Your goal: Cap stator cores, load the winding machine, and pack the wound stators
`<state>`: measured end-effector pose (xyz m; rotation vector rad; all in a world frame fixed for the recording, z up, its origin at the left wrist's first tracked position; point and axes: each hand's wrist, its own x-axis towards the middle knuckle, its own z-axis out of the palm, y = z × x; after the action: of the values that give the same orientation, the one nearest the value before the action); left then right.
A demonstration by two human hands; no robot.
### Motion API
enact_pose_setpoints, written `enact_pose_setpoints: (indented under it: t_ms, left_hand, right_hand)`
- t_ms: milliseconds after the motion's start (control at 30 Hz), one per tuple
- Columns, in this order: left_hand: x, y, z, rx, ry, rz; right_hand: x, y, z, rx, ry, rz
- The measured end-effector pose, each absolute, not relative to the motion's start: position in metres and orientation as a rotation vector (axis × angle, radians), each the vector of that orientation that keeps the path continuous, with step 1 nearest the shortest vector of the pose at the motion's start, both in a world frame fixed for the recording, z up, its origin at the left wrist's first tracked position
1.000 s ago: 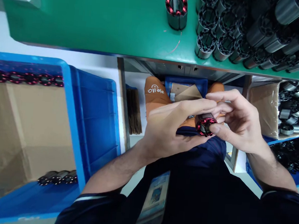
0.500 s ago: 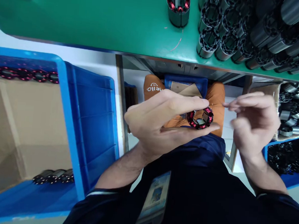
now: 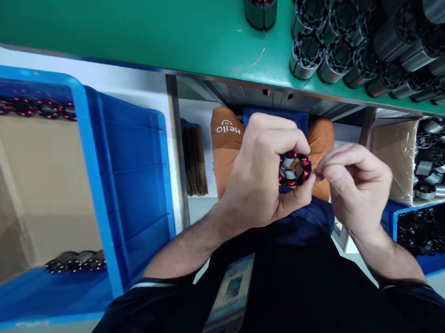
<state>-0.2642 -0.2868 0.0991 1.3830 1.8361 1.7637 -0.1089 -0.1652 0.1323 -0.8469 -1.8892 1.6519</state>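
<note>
My left hand is wrapped round a motor stator, a dark ring with red wire coils and a hollow centre. Its open end faces up at me, above my lap. Close by on the right, my right hand pinches thumb and forefinger together at the stator's right edge, near my left fingertips. Whatever sits in that pinch is too small to make out. Another stator with red windings stands upright on the green table, with a thin reddish wire scrap lying in front of it.
Several unwound stator cores stand in rows at the table's right. A blue crate on the left holds cardboard and wound stators. To the right are a box of metal rings and a blue bin of black parts.
My left fingers have curled closer round the stator. My right hand has moved left, from apart to right beside it, and its fingers have closed into a pinch. The view has shifted slightly.
</note>
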Motion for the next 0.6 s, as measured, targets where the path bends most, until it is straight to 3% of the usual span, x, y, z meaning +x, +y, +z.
enact_pose_setpoints:
  t_ms: [167, 333, 500, 600]
  left_hand:
    - [-0.268, -0.291, 0.083, 1.626, 1.897, 1.792]
    - [-0.262, -0.288, 0.077, 1.552, 1.920, 1.703]
    - [-0.261, -0.284, 0.080, 1.918, 2.156, 1.765]
    - [-0.264, -0.287, 0.094, 1.829, 2.048, 1.719]
  right_hand:
    - [-0.113, -0.185, 0.110, -0.894, -1.640, 1.924]
    - [-0.114, -0.187, 0.108, -0.882, -1.611, 1.901]
    - [-0.114, -0.179, 0.115, -0.866, -1.668, 1.931]
    - [-0.113, -0.167, 0.120, -0.732, -1.757, 1.951]
